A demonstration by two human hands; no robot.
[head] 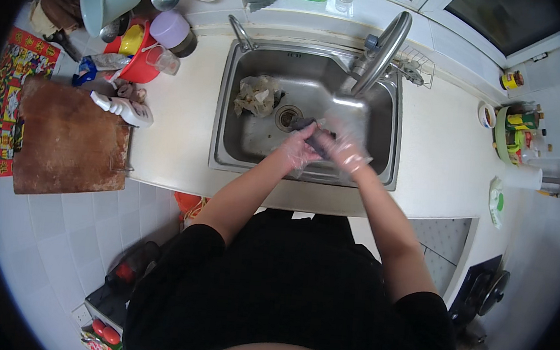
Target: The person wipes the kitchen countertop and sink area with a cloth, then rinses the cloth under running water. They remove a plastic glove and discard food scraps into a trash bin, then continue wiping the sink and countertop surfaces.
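My left hand (299, 151), in a clear disposable plastic glove, holds a dark grey cloth (320, 141) above the front of a stainless steel sink (316, 85). The cloth looks wet and bunched. Against its right side is my right hand (345, 149), gloved the same way. Motion blurs that hand, so its finger positions are unclear. Part of the cloth is hidden by the fingers. A crumpled, dirty translucent plastic bag (257, 95) lies in the sink's left half, beside the drain (288, 117).
A curved faucet (387, 50) arches over the sink's right side, with a smaller tap (241, 33) at the back left. On the left counter are a white spray bottle (126, 109), a red basket (143, 65) and a wooden cutting board (71, 139). Condiment bottles (524, 127) stand far right.
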